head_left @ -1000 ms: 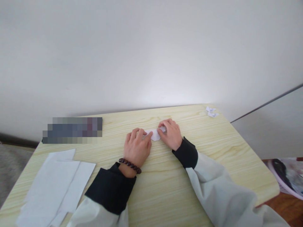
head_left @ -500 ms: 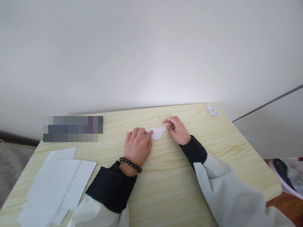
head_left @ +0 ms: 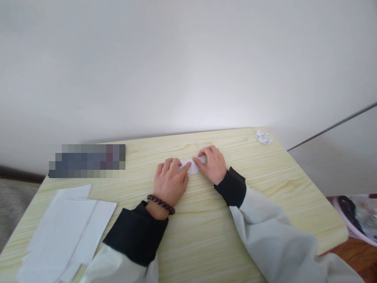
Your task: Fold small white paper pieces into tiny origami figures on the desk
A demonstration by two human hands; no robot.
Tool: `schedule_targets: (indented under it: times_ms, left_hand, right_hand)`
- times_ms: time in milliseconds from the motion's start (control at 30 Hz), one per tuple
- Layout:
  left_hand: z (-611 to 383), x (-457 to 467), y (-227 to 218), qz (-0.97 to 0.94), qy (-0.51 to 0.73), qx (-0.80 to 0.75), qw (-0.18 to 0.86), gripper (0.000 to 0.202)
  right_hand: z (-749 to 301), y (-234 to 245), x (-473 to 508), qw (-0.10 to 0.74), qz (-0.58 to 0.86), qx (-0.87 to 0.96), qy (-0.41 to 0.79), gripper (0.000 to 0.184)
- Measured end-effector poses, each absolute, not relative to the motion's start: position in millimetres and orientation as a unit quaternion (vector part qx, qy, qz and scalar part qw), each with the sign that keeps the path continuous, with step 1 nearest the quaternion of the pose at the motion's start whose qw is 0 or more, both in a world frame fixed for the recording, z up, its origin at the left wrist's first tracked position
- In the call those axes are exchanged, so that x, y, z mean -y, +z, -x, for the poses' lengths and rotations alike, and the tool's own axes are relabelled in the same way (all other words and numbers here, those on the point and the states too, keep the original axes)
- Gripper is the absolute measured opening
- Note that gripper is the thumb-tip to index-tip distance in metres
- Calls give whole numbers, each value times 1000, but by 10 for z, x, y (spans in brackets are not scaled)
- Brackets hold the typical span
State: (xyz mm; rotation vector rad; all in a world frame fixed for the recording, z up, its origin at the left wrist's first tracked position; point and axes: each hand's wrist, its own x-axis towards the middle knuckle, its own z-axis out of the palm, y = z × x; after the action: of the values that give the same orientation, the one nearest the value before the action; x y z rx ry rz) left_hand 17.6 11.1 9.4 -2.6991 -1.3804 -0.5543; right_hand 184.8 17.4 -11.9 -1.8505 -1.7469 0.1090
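Observation:
A small folded piece of white paper (head_left: 193, 169) lies on the wooden table (head_left: 203, 236), between my hands. My left hand (head_left: 171, 180), with a dark beaded bracelet at the wrist, holds its left part; the thumb presses near the middle and the fingers curl over the left end. My right hand (head_left: 211, 165) is closed on the right part, thumb on the near side and fingertips at the far side. Both hands hide the paper's ends, and a blunt flap shows on its near side.
Several loose white sheets (head_left: 61, 228) overlap at the front left. Behind them is a pixelated dark object (head_left: 88, 161). Small folded paper pieces (head_left: 264, 138) lie at the far right corner. A white wall (head_left: 188, 67) rises along the table's back edge.
My right hand has moved left from beside the paper and now grips its right part. My left hand stays on the paper. The view has shifted slightly.

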Motion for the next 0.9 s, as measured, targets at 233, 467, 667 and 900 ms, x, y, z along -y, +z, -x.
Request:
schedule_targets:
  times_ms: [233,467,667,900]
  left_hand:
    - [-164,-93,92,864,-195,462,35,29]
    - [-23,-66,67,855,-211,471,56,26]
    - [-52,-80,81,838,-222,496,41,22]
    - [-91,-169,52,826,-213,521,19,29]
  right_hand:
    - [-1863,-120,-173,288,690,662,53,19]
    - [-1868,-117,-173,289,689,662,63,18]
    - [-1890,-129,-170,298,669,678,55,18]
    - [-1888,-107,-138,284,643,708,62,22]
